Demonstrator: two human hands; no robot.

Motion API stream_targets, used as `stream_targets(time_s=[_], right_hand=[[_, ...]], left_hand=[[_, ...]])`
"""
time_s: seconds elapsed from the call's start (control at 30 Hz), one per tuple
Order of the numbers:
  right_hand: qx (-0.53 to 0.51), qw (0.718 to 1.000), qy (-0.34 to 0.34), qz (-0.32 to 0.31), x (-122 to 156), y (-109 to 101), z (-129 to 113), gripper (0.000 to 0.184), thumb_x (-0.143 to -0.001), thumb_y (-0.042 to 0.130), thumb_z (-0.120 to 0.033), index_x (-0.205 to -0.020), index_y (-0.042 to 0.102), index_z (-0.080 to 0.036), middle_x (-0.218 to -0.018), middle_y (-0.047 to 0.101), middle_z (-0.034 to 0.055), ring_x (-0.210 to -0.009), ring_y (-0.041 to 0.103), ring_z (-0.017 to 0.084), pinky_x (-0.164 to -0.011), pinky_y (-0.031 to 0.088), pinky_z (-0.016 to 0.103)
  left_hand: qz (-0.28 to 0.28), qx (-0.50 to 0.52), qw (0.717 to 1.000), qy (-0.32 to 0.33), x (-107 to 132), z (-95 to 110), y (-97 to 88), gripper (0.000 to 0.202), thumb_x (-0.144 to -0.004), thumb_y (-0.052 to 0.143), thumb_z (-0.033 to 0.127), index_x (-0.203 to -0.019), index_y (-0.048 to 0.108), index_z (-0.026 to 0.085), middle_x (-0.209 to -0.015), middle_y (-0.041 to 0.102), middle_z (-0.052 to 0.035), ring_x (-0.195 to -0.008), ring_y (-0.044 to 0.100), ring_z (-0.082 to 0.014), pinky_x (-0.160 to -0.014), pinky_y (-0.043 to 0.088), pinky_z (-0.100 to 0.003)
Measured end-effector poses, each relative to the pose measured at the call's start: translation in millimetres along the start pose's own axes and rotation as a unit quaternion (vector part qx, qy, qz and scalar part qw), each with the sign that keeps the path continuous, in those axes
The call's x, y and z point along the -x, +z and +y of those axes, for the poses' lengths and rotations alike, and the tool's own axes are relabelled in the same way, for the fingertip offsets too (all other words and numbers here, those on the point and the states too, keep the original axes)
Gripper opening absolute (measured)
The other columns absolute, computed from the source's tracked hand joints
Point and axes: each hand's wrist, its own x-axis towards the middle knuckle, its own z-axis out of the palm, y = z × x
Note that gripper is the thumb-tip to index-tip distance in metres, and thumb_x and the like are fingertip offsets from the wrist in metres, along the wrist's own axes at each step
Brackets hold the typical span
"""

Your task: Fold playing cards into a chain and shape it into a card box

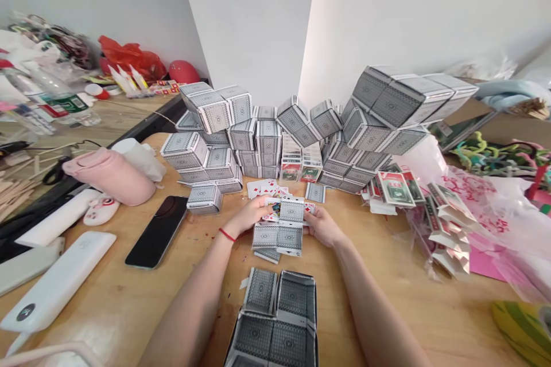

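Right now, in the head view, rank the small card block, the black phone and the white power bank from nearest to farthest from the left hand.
From the left hand:
1. Card block: on the table, just ahead and to the hand's left.
2. Black phone: farther left.
3. White power bank: farthest, near the table's left side.

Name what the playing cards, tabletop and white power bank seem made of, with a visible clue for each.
The playing cards look like thin coated card: printed grey backs, slight sheen, crisp edges. The tabletop looks like varnished pale wood, given its grain and soft gloss. The white power bank looks like smooth plastic, though painted metal is possible.
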Motion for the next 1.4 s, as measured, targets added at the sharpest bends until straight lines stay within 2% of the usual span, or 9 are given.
stream_targets(time_s=[0.23,0.4,0.57,0.67,0.77,0.93,1.1,1.23,1.4], right_hand=[[0.019,0.999,-0.016,0.021,-2.6,1.9,2.8,0.031,-0.07,0.062,-0.047,-0.083,0.062,-0.019,-0.073,0.067,0.0031,-0.065,0.061,0.017,-0.056,0.047,0.027],[0.075,0.995,-0.03,0.066,-4.9,1.5,5.8,0.031,-0.07,0.06,-0.048,-0.071,0.058,-0.017,-0.056,0.059,-0.0015,-0.044,0.046,0.008,-0.041,0.034,0.019],[0.079,0.995,-0.027,0.056,-4.7,3.5,6.1,0.031,-0.071,0.057,-0.048,-0.072,0.056,-0.018,-0.06,0.058,-0.0009,-0.047,0.045,0.009,-0.045,0.035,0.021],[0.094,0.993,-0.032,0.069,-3.9,4.8,5.0,0.029,-0.072,0.057,-0.047,-0.067,0.054,-0.018,-0.052,0.052,-0.0029,-0.042,0.039,0.008,-0.042,0.031,0.021],[0.101,0.991,-0.036,0.077,-3.9,5.1,5.1,0.028,-0.072,0.057,-0.045,-0.067,0.054,-0.019,-0.049,0.049,-0.0042,-0.04,0.035,0.007,-0.04,0.029,0.021],[0.087,0.993,-0.038,0.072,-6.6,3.7,7.9,0.027,-0.073,0.057,-0.046,-0.078,0.058,-0.019,-0.06,0.059,-0.0017,-0.049,0.048,0.011,-0.047,0.036,0.023],[0.056,0.995,-0.048,0.073,-7.1,1.3,4.9,0.032,-0.07,0.061,-0.045,-0.088,0.058,-0.019,-0.075,0.066,0.0018,-0.065,0.058,0.017,-0.055,0.042,0.026],[0.041,0.995,-0.034,0.082,-5.1,0.0,-0.3,0.036,-0.068,0.063,-0.045,-0.093,0.057,-0.02,-0.08,0.067,0.0029,-0.067,0.061,0.018,-0.053,0.043,0.026],[0.04,0.994,-0.037,0.09,-4.5,2.2,-1.2,0.038,-0.067,0.063,-0.046,-0.096,0.057,-0.021,-0.085,0.068,0.0041,-0.072,0.062,0.02,-0.056,0.046,0.028]], left_hand=[[-0.019,-0.057,0.998,0.007,-0.2,0.6,1.3,0.024,-0.074,0.055,0.026,-0.093,0.057,0.012,-0.078,0.062,-0.0024,-0.067,0.051,-0.0114,-0.06,0.039,-0.022],[-0.041,-0.08,0.996,0.016,-2.8,-2.9,0.4,0.028,-0.075,0.055,0.033,-0.091,0.057,0.009,-0.076,0.06,-0.0032,-0.062,0.049,-0.01,-0.054,0.036,-0.02],[-0.055,-0.054,0.997,0.011,-2.9,-1.8,2.9,0.034,-0.072,0.059,0.037,-0.092,0.059,0.01,-0.077,0.06,-0.0039,-0.062,0.049,-0.0099,-0.054,0.037,-0.02],[-0.058,-0.044,0.997,0.009,-2.2,0.4,3.6,0.037,-0.072,0.058,0.041,-0.094,0.058,0.01,-0.077,0.06,-0.0042,-0.064,0.051,-0.0108,-0.055,0.039,-0.02],[-0.063,-0.053,0.997,-0.004,-2.3,1.5,3.9,0.04,-0.072,0.056,0.045,-0.092,0.058,0.01,-0.073,0.058,-0.0026,-0.058,0.047,-0.0086,-0.051,0.036,-0.019],[-0.034,-0.107,0.994,-0.002,-4.9,0.2,5.3,0.035,-0.071,0.056,0.044,-0.077,0.057,0.01,-0.064,0.052,0.0006,-0.053,0.041,-0.0076,-0.047,0.033,-0.018],[0.001,-0.159,0.987,0.018,-4.7,-1.4,3.1,0.025,-0.072,0.055,0.036,-0.074,0.056,0.011,-0.062,0.05,0.0015,-0.054,0.041,-0.0079,-0.046,0.032,-0.018],[0.014,-0.129,0.991,0.019,-3.2,-2.1,-1.5,0.015,-0.068,0.056,0.025,-0.075,0.056,0.011,-0.064,0.052,0.0011,-0.054,0.043,-0.0078,-0.046,0.033,-0.018],[0.039,-0.103,0.994,0.013,-5.9,-5.2,-2.6,0.013,-0.064,0.058,0.023,-0.062,0.051,0.012,-0.051,0.043,0.0048,-0.045,0.037,-0.0056,-0.043,0.026,-0.018]])
